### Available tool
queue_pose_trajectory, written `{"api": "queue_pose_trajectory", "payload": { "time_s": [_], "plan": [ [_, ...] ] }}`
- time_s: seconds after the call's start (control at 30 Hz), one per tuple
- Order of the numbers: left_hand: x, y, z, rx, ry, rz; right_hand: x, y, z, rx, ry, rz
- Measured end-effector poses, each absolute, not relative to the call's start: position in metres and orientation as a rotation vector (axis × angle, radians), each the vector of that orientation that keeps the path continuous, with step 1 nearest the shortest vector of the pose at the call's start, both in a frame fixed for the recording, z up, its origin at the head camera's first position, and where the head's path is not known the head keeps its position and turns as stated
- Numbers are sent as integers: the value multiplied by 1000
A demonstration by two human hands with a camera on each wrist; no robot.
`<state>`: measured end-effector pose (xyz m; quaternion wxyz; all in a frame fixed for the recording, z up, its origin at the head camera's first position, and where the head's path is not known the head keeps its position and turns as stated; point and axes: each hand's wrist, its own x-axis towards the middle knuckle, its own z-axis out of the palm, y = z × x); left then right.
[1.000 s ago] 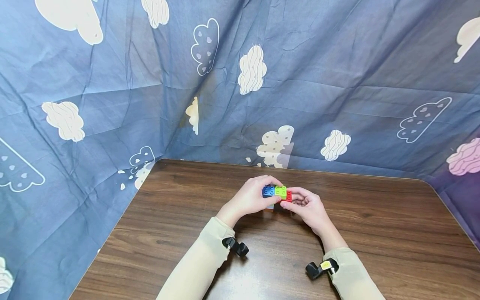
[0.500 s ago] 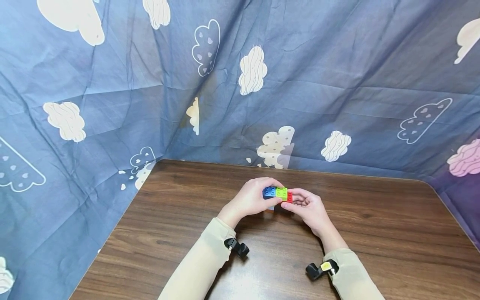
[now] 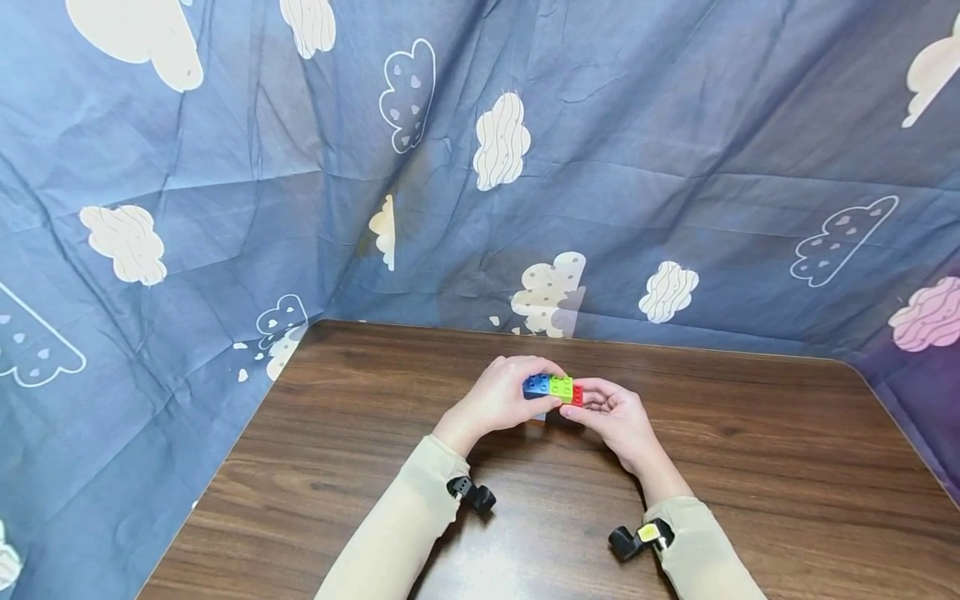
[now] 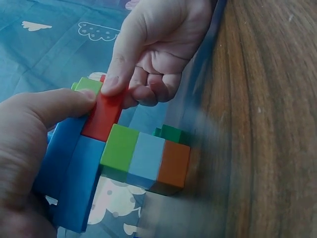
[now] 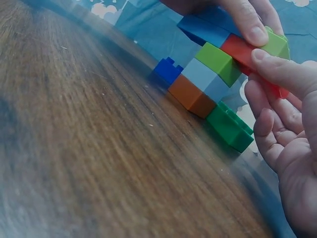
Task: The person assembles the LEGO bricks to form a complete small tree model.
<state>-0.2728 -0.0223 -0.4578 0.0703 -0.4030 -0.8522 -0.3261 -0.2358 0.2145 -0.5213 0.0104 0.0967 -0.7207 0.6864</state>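
A stack of toy building bricks stands on the table. In the right wrist view an orange brick (image 5: 192, 95) is at its bottom, then a light blue brick (image 5: 204, 74) and a lime brick (image 5: 221, 60). Above these lie blue bricks (image 4: 79, 178) beside a red brick (image 4: 103, 119), with another lime brick (image 3: 561, 388) on top. My left hand (image 3: 504, 395) grips the upper blue and lime bricks from the left, its thumb against the top lime one. From the right, my right hand (image 3: 617, 417) pinches the red brick's end between thumb and fingers.
A dark green brick (image 5: 230, 127) and a small dark blue brick (image 5: 168, 71) are beside the stack's base. The brown wooden table (image 3: 750, 450) meets a blue cloud-patterned cloth (image 3: 600, 167) at its back and left edges. Black wrist cameras (image 3: 472, 494) sit on both sleeves.
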Motion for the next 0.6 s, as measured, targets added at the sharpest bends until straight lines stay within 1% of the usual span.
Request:
{"api": "queue_pose_trajectory", "payload": {
  "time_s": [0.23, 0.6],
  "plan": [
    [-274, -21, -460, -1221, -2555, -1095, -235, 216, -521, 289, -2291, 2132],
    [-275, -26, -459, -1222, -2533, -1193, -237, 217, -521, 358, -2284, 2125]
  ]
}}
